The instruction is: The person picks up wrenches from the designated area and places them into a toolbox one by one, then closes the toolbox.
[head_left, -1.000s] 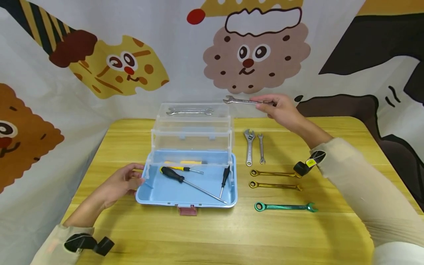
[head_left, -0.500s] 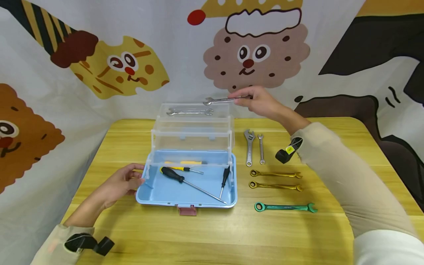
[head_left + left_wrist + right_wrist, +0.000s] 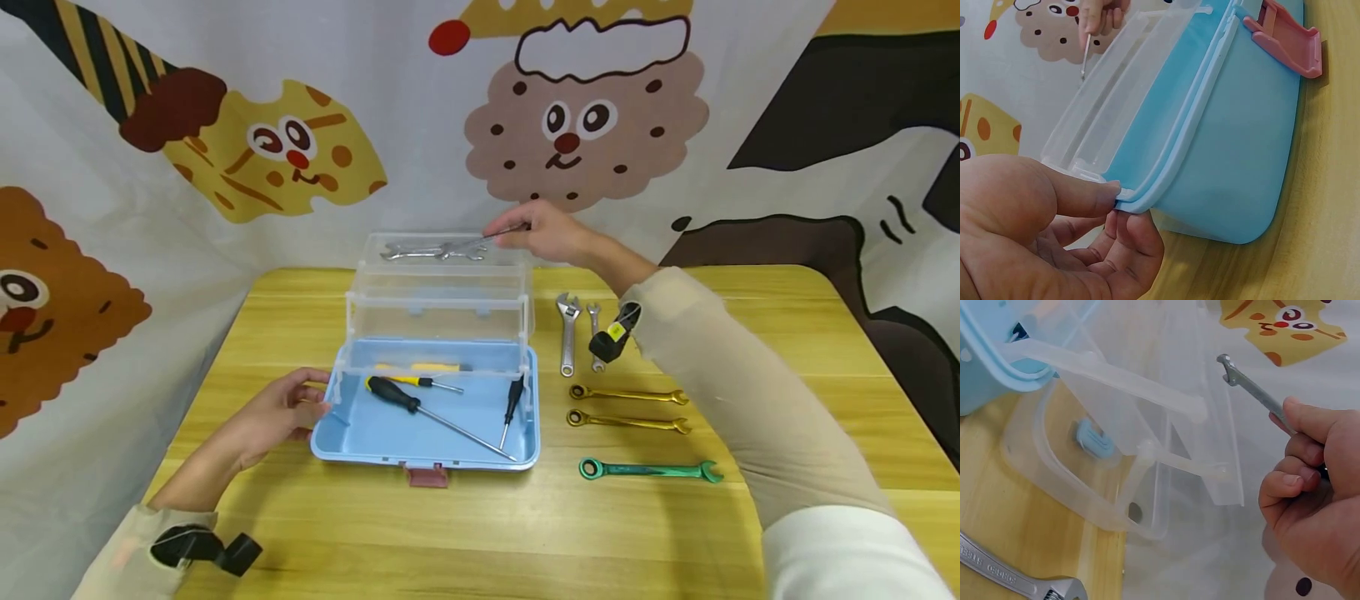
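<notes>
My left hand [image 3: 281, 408] pinches the left rim of a light-blue toolbox [image 3: 330, 446]; the left wrist view shows thumb and fingertips on the rim's corner. My right hand [image 3: 555, 235] holds a silver open-end wrench [image 3: 1259, 392] over the toolbox's raised clear upper tray [image 3: 442, 271]. The held wrench tilts down to the left, its free end above other silver wrenches [image 3: 408, 252] in that tray. Whether it touches them I cannot tell. A large black screwdriver [image 3: 393, 393], a smaller black screwdriver [image 3: 513, 400] and yellow-handled tools [image 3: 405, 380] lie in the blue base.
Right of the toolbox lie an adjustable wrench [image 3: 568, 333], a small silver wrench [image 3: 594, 317] partly behind the wrist camera, two gold wrenches [image 3: 630, 395] and a green wrench [image 3: 652, 471]. A pink latch [image 3: 427, 477] hangs at the toolbox front. A printed curtain [image 3: 420, 100] stands behind.
My right hand has moved left with the wrench, from beside the toolbox to over the upper tray, and the wrench's free end has dipped. The left hand keeps its place on the rim.
</notes>
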Demonstrator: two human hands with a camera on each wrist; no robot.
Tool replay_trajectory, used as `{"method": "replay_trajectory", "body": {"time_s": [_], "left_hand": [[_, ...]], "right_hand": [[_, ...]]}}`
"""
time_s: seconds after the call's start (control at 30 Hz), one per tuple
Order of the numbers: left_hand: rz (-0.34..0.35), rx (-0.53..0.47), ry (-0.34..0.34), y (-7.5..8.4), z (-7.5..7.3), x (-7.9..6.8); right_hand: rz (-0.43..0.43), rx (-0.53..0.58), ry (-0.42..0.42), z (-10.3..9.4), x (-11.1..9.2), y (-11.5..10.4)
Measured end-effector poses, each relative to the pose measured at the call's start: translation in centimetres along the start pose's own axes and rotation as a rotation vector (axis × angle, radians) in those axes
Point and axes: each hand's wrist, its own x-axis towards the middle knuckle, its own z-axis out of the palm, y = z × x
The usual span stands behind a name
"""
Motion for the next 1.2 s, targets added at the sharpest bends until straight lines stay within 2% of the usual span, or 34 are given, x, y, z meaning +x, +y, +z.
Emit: {"method": "replay_trajectory", "body": {"time_s": [0.27,0.43,0.53,0.7,0.83,0.97,1.03,1.2], "left_hand": [[-0.007,0.002,0.001,-0.1,0.0,0.1],[-0.004,0.002,-0.002,-0.2,0.0,0.1],[0.002,-0.003,-0.005,-0.2,0.0,0.1],[0.005,-0.005,-0.004,-0.2,0.0,0.1],[0.003,0.0,0.003,-0.2,0.0,0.1],[0.002,0.004,0.003,-0.2,0.0,0.1],[0.003,0.004,0.0,-0.3,0.0,0.1],[0.008,-0.002,-0.004,-0.4,-0.1,0.1]], "right_hand": [[0.028,-0.028,-0.039,0.8,0.7,0.1],[0.054,-0.002,-0.044,0.9,0.7,0.1],[0.077,0.101,-0.031,1.1,0.6,0.1],[0.088,0.367,-0.008,1.2,0.3,0.1],[0.089,0.452,-0.01,1.0,0.0,0.2],[0.084,0.382,-0.009,0.9,0.0,0.6],[0.059,0.284,0.004,0.8,-0.1,0.8],[-0.072,-0.016,0.084,0.7,0.0,1.5]]}}
